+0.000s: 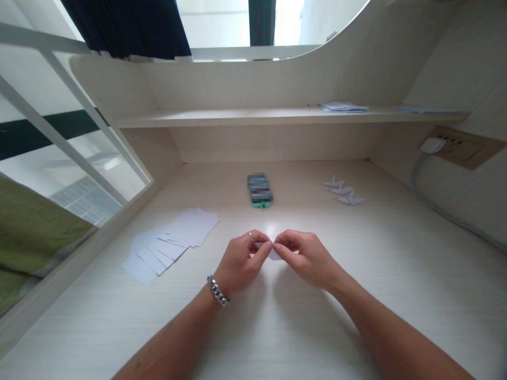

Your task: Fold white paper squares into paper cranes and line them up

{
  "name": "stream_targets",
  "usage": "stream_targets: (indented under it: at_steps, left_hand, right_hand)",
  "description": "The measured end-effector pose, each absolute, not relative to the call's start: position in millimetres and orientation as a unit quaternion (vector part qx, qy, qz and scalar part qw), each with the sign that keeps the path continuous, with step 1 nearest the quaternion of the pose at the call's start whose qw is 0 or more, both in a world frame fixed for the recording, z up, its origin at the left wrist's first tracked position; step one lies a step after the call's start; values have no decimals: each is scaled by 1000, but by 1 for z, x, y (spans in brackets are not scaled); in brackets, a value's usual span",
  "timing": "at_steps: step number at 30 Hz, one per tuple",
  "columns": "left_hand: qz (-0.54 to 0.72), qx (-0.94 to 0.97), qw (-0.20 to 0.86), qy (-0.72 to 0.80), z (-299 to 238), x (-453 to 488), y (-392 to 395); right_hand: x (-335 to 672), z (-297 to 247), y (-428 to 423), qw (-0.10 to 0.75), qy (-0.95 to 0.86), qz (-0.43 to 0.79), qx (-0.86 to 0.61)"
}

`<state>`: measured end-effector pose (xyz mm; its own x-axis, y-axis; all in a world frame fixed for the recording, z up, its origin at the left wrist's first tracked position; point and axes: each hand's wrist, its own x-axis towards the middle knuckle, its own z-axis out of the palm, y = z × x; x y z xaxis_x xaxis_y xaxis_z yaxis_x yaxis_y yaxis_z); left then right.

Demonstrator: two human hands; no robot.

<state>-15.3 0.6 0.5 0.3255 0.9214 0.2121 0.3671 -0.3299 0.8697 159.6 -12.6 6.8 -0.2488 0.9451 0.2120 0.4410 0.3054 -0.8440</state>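
Note:
A small piece of white paper (274,255) is pinched between both hands above the middle of the desk; most of it is hidden by the fingers. My left hand (246,259), with a ring and a chain bracelet, grips it between thumb and forefinger. From the other side my right hand (304,256) pinches the same paper, its fingertips almost meeting the left ones. Several loose white sheets (166,243) lie fanned out on the desk to the left. At the back right stand 3 small folded paper cranes (344,190).
A phone-like object (260,190), blurred, with a green edge lies beyond the hands. Folded papers (343,107) rest on the shelf (237,117) across the back. On the right wall a plug (432,145) sits in a socket, its grey cable (443,211) running down toward the desk.

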Motion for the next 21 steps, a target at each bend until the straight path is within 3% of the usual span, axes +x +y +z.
stream_targets:
  at_steps: [21]
  left_hand:
    - [380, 666, 441, 466, 5, -26, 10]
  right_hand:
    - [175, 9, -6, 356, -703, 350, -507]
